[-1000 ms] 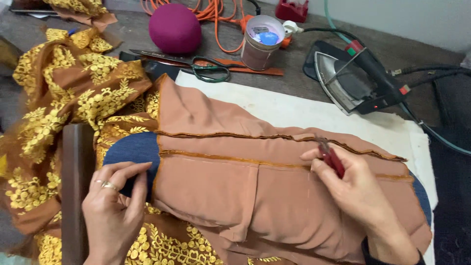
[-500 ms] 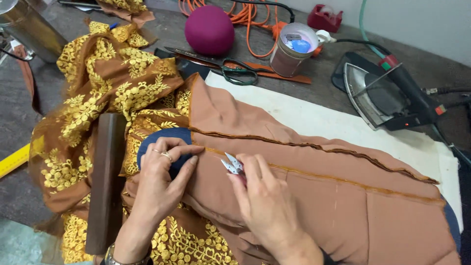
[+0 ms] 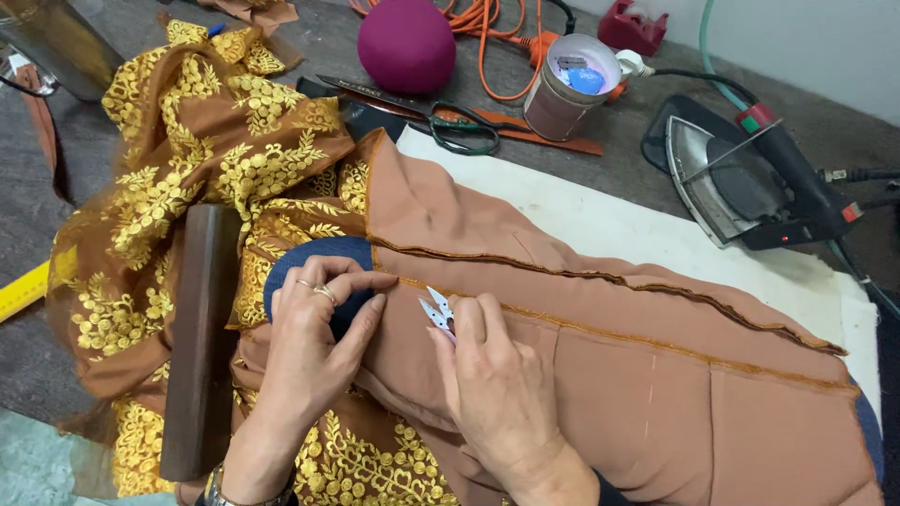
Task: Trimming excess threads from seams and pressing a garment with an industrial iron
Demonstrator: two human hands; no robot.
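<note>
Compared with a second ago the right hand (image 3: 502, 389) has slid along the seam from the far right end over to the left end, so both hands now sit close together — the view has shifted with them, too. Nearest the camera, the left hand (image 3: 314, 342) lies flat with fingers spread a little, pressing on the dark blue pressing pad (image 3: 314, 258) and the edge of the plain brown fabric (image 3: 656, 375), holding nothing, rings on two fingers. The right hand is curled narrow around a pair of small silver thread snips (image 3: 437, 311), blades poking out toward the upper left and slightly parted as far as I can tell. Key bit: the snip tips sit right at the left end of the frayed seam (image 3: 609, 328), just off the left index fingertip, and that seam's long axis runs away to the right and a bit toward the camera, so the right hand is the one on it while the left only pins cloth beside it. Left of the hands a dark wooden block (image 3: 197, 347) lies lengthwise on the gold embroidered fabric (image 3: 187, 178). Further back on the bench (image 3: 56, 356): a white ironing cloth (image 3: 600, 225) under the brown piece, big black-handled scissors (image 3: 441, 117), a round magenta cushion (image 3: 406, 44), a small tub of bits (image 3: 572, 84), orange cable (image 3: 487, 19) and — off to the right — an iron (image 3: 741, 183) lying on its side.
</note>
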